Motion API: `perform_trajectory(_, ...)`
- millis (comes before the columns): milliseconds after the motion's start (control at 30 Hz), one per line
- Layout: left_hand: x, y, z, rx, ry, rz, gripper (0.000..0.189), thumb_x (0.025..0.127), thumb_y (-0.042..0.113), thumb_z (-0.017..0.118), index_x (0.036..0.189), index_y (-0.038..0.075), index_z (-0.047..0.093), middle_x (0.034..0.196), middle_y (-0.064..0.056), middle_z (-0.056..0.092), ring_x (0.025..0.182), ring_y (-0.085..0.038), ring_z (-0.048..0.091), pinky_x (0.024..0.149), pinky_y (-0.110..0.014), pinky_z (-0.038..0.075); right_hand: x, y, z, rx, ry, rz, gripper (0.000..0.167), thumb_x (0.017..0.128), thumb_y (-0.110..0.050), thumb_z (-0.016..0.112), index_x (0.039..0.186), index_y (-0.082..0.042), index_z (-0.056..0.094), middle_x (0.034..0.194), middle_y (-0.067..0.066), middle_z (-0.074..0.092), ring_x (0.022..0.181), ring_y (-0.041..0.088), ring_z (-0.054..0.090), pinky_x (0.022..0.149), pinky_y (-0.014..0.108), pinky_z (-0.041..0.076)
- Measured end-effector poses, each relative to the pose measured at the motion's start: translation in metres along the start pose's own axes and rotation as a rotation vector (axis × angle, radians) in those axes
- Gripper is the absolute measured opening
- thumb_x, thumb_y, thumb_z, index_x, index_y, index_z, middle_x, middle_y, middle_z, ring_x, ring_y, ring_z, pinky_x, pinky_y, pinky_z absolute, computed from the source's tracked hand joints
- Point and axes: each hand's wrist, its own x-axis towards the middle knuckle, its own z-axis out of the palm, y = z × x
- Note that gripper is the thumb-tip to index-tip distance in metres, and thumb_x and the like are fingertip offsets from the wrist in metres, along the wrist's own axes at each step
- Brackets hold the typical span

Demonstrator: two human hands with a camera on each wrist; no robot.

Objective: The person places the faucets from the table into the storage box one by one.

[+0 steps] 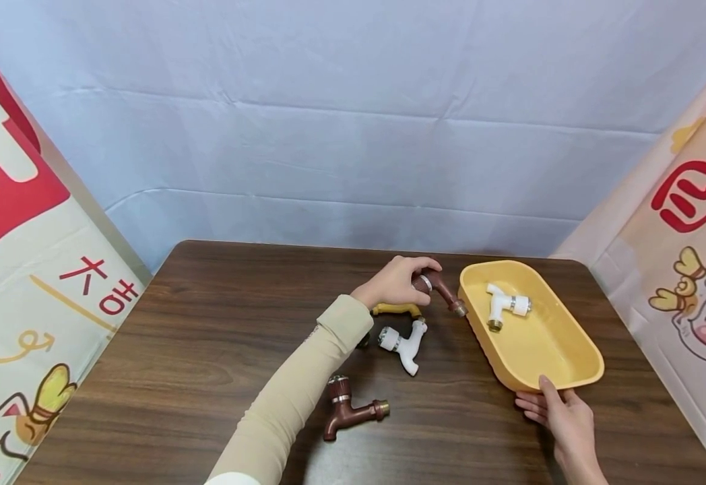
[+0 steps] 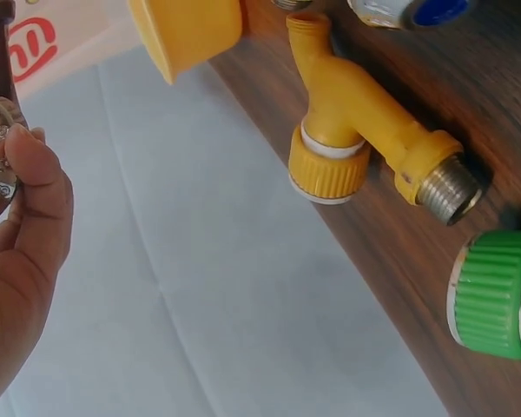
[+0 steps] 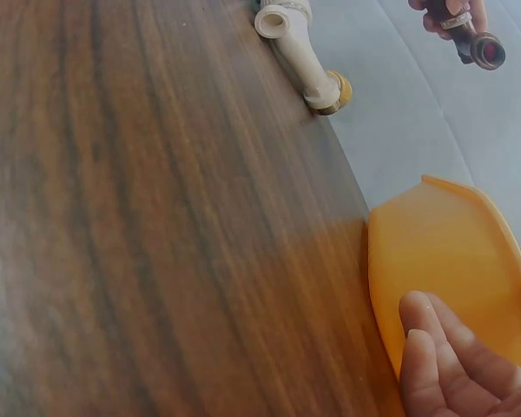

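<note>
My left hand [image 1: 397, 281] grips a dark brown faucet [image 1: 445, 291] by its knob end, raised over the back of the table. The faucet's brass-threaded end points toward the yellow tray [image 1: 547, 347], overlapping its left rim in the head view. With thumb on the rim and fingers against the outer wall, my right hand [image 1: 566, 423] holds the tray's near end. Inside the tray lies a white faucet [image 1: 503, 304]. Below my left hand are a yellow faucet [image 2: 356, 113] and another white faucet [image 1: 409, 347]. A green knob [image 2: 495, 295] shows in the left wrist view.
A second brown faucet [image 1: 349, 412] lies nearer the front of the wooden table [image 1: 207, 357], right of my left forearm. Pale cloth [image 1: 329, 135] hangs behind the table. Printed banners [image 1: 692, 269] stand along both sides.
</note>
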Motion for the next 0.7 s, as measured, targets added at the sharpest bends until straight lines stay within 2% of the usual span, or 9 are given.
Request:
perform_trajectory(200, 0.005, 0.0, 0.003, -0.037, 0.012, -0.016, 0.051, 0.075, 0.009, 0.067, 0.124, 0.01, 0.053, 0.094, 0.002, 0.059, 0.074, -0.006, 0.054, 0.066, -0.015, 0.042, -0.001, 0.0, -0.001, 0.021, 0.008, 0.026, 0.034, 0.091, -0.043, 0.05, 0.102, -0.011, 0.044, 0.064, -0.002, 0.067, 0.063, 0.012, 0.066, 0.055, 0.026, 0.052)
perform_trajectory(367, 0.01, 0.002, 0.006, -0.018, 0.021, -0.007, 0.051, 0.075, 0.008, 0.068, 0.123, 0.011, 0.053, 0.094, 0.002, 0.059, 0.075, -0.006, 0.053, 0.068, -0.014, 0.041, -0.011, -0.01, 0.005, -0.029, 0.039, 0.04, 0.035, 0.092, -0.043, 0.047, 0.103, -0.01, 0.043, 0.062, -0.004, 0.066, 0.063, 0.01, 0.066, 0.056, 0.026, 0.052)
perform_trajectory(567, 0.017, 0.007, 0.011, 0.036, 0.009, 0.007, 0.054, 0.075, 0.01, 0.07, 0.127, 0.012, 0.052, 0.11, 0.0, 0.057, 0.078, -0.01, 0.048, 0.067, -0.016, 0.037, -0.017, -0.017, 0.01, -0.062, 0.045, 0.053, 0.037, 0.093, -0.043, 0.043, 0.106, -0.008, 0.041, 0.06, -0.007, 0.066, 0.063, 0.007, 0.065, 0.057, 0.025, 0.052)
perform_trajectory(700, 0.022, 0.01, 0.014, 0.036, 0.009, 0.025, 0.056, 0.076, 0.011, 0.07, 0.128, 0.013, 0.051, 0.115, -0.002, 0.056, 0.081, -0.011, 0.048, 0.068, -0.016, 0.037, -0.015, -0.015, 0.009, -0.046, 0.026, 0.026, 0.035, 0.093, -0.042, 0.044, 0.103, -0.008, 0.043, 0.061, -0.005, 0.066, 0.063, 0.008, 0.066, 0.056, 0.025, 0.052)
